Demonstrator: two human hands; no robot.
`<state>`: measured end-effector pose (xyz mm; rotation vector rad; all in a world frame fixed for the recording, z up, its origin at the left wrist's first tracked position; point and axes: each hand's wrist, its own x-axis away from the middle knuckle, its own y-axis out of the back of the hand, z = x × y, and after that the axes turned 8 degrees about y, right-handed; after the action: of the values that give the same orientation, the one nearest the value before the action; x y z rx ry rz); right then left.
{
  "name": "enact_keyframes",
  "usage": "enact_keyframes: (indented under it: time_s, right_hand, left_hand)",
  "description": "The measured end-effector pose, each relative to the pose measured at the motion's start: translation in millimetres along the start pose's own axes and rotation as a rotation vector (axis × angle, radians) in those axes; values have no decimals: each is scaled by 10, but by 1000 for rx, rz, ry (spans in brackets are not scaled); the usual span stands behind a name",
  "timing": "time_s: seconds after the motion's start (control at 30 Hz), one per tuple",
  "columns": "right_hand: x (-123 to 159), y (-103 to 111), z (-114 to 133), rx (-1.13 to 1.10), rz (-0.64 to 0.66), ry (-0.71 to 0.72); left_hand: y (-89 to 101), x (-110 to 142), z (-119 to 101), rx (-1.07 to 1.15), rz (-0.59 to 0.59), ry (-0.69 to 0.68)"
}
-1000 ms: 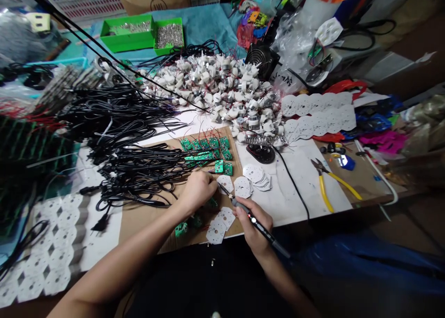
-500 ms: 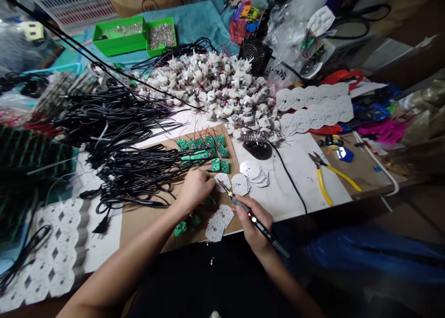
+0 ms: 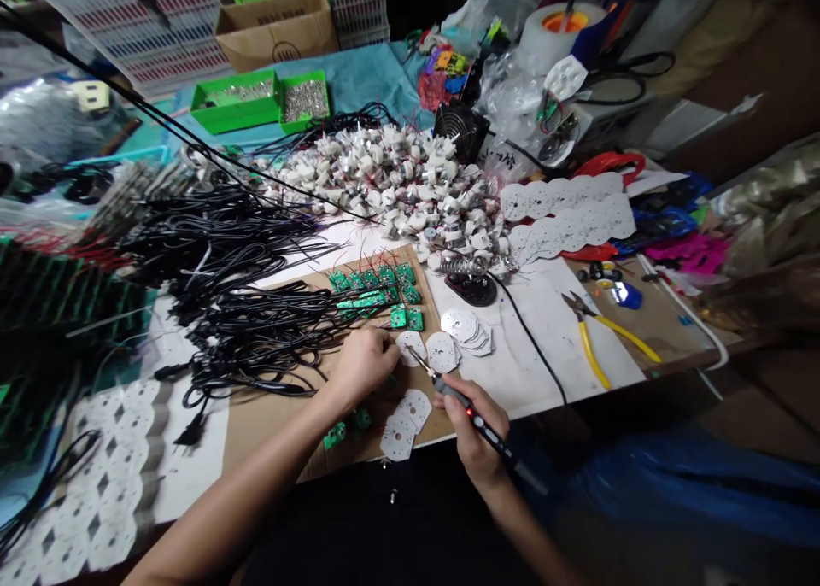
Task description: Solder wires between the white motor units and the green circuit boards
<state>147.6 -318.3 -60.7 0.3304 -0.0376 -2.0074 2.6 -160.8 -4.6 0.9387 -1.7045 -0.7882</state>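
Note:
My right hand [image 3: 475, 419] grips a soldering iron [image 3: 488, 436] with a small red light on its handle. The iron's tip is over a white round circuit board [image 3: 410, 348], touching or nearly so. Beside that board's left edge is my left hand [image 3: 366, 360], its fingers pinched together; whatever they hold is hidden. Right of the tip lies another white board [image 3: 442, 352], close to a fanned stack of white boards [image 3: 471, 330]. Two more white boards [image 3: 398, 437] overlap near the table's front edge. Small green circuit boards [image 3: 398, 316] with red wires sit behind my left hand.
Bundled black power cables [image 3: 256, 330] fill the left side. A heap of white motor-like parts [image 3: 397, 176] spreads across the back. An iron stand [image 3: 471, 287] with a coiled spring and yellow-handled cutters [image 3: 593, 355] are on the right. Green bins [image 3: 237, 112] hold small metal pieces.
The view has tilted up slightly, so the bench sits lower in the picture. Both hands keep about the same place, and the iron's tip stays at the same white board.

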Motion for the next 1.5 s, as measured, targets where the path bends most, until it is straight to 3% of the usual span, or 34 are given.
enact_keyframes:
  time_s: [0.23, 0.37, 0.43, 0.53, 0.6, 0.73, 0.87, 0.93, 1.0, 1.07, 1.13, 1.27, 1.43, 1.5]
  right_hand:
    - [105, 45, -106, -24, -153, -48]
    - [112, 77, -154, -24, -224, -35]
    - [98, 98, -161, -30, -240, -38]
    - [76, 119, -162, -38, -277, -48]
    - [68, 121, -163, -35, -287, -48]
    - [72, 96, -168, -27, -280, -35]
    - [72, 75, -159, -32, -291, -40]
    - [58, 77, -144, -28, -288, -45]
    - [34, 81, -122, -20, -283, -45]
    - [3, 79, -101, -12, -280, -42]
    - [-27, 67, -84, -9, -276, -33]
    - [-51, 27, -64, -16, -241, -3]
    - [-22, 14, -25, -51, -200, -12]
    - [-14, 24, -6, -56, -198, -14]
  left_hand:
    - [-83, 181, -8, -237, -146, -156]
    - [139, 72, 6, -251, -197, -151]
    - [394, -174, -3, -214, -283, -186]
    - [811, -757, -74, -142, -426, -202]
    - [992, -1174, -158, -113, -425, -167]
    - [1004, -1722, -334, -111, -254, -64]
    - [886, -1837, -357, -81, -243, -51]
    - [898, -1779, -284, 10, -254, -46]
    - [945, -1633, -165, 294, -239, -40]
    - [985, -1381, -27, 694, -175, -67]
    - [981, -1041, 105, 903, -66, -142]
    - [779, -360, 312, 824, 82, -175]
    - [337, 41, 540, 624, -108, -262]
    - [192, 102, 629, 577, -109, -291]
